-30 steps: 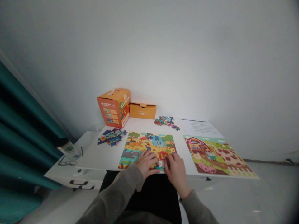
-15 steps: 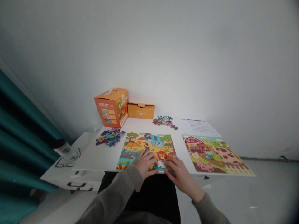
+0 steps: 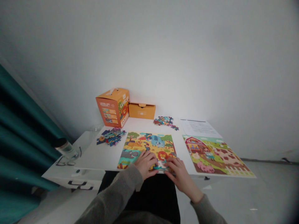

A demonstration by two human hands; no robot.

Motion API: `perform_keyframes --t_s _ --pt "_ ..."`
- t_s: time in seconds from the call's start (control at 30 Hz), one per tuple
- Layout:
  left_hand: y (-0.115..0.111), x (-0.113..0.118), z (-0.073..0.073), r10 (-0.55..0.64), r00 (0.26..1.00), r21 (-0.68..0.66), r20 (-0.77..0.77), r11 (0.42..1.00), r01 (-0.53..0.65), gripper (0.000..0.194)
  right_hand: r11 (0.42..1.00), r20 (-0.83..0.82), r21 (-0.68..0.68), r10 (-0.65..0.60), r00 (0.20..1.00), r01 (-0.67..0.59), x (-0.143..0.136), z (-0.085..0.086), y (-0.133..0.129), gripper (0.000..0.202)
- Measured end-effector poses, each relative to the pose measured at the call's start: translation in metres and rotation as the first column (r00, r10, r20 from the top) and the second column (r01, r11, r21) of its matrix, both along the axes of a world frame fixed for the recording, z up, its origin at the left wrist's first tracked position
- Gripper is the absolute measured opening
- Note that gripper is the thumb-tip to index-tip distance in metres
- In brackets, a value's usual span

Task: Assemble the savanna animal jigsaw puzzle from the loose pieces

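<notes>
An animal puzzle (image 3: pixel 135 144) with a lion, an elephant and a hippo lies at the table's front edge. My left hand (image 3: pixel 146 163) rests on its lower middle, fingers bent and pressed near a small white gap. Just right of that gap, my right hand (image 3: pixel 177 170) touches the puzzle's lower right part with curled fingers. Whatever either hand's fingertips hold is too small and hidden to make out. A farm puzzle (image 3: pixel 210 154) with a barn and a cow lies flat to the right.
Loose dark blue pieces (image 3: pixel 112 137) lie at the left, more pieces (image 3: pixel 163 120) at the back. Behind stand an orange puzzle box (image 3: pixel 112 109) and a low orange box (image 3: pixel 141 111). A printed sheet (image 3: pixel 199 127), a jar (image 3: pixel 67 149) and glasses (image 3: pixel 66 162) are also there.
The whole view has shifted very slightly. Both hands stay at the same spot on the animal puzzle, with hardly any change in the fingers.
</notes>
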State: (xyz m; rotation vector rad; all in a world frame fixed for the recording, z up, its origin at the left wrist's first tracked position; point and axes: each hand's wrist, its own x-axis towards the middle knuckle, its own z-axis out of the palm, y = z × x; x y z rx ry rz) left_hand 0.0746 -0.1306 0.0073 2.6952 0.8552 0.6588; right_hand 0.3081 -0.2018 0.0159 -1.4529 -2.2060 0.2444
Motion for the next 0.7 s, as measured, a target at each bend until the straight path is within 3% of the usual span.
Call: perform_keyframes --t_s 0.37,0.7 --pt "-0.002 0.001 0.001 0.018 0.999 -0.012 0.035 1.000 -0.017 0.021 1.000 -0.043 0.024 -0.011 0.999 0.012 0.000 -0.009 -0.002 0.017" --pt "-0.002 0.002 0.000 0.021 0.999 0.002 0.046 1.000 -0.021 0.020 0.999 0.000 0.018 -0.036 0.999 0.036 -0.010 -0.003 -0.002 0.017"
